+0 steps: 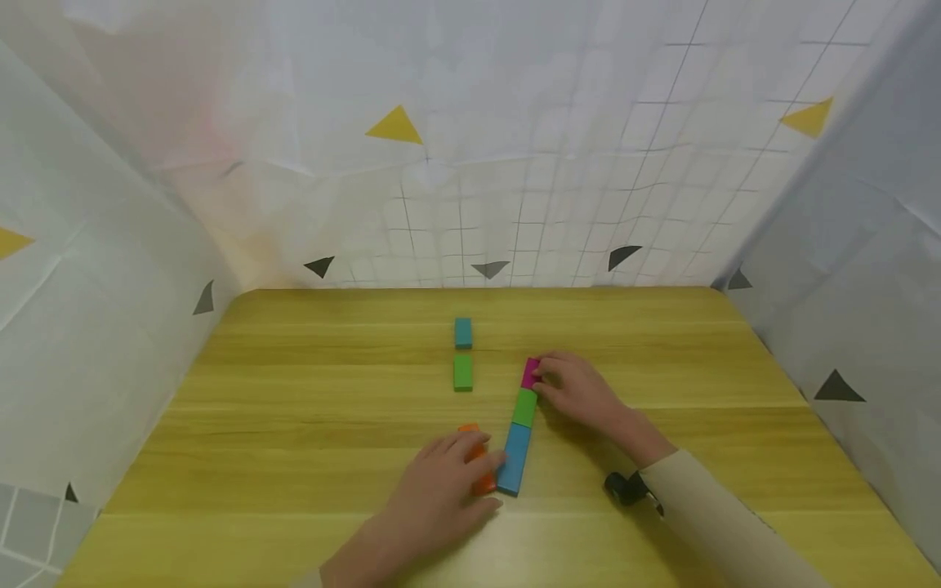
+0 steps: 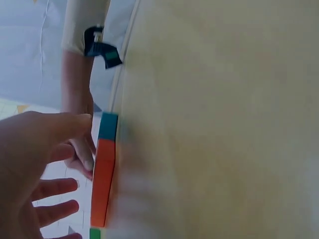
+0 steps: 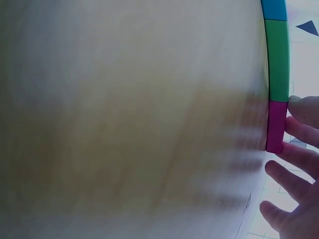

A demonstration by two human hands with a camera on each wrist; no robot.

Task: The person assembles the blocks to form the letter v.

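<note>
In the head view a slanted row is made of a long blue block point(image 1: 515, 457), a green block point(image 1: 524, 408) and a magenta block point(image 1: 528, 373), end to end. My right hand point(image 1: 581, 394) pinches the magenta block at the row's far end; in the right wrist view its thumb point(image 3: 303, 108) lies by the joint with the green block. Just left of the blue block is an orange block point(image 1: 485, 485), partly hidden under my left hand point(image 1: 441, 486). That hand's fingers are loosely spread over it, one fingertip at the blue block's edge.
Beyond the left hand, a second green block point(image 1: 462, 373) and a teal block point(image 1: 462, 333) lie in line on the wooden table point(image 1: 309, 408). White sheets point(image 1: 515, 122) with grid lines and triangles surround the table. A black strap device point(image 1: 625, 488) is on the right wrist.
</note>
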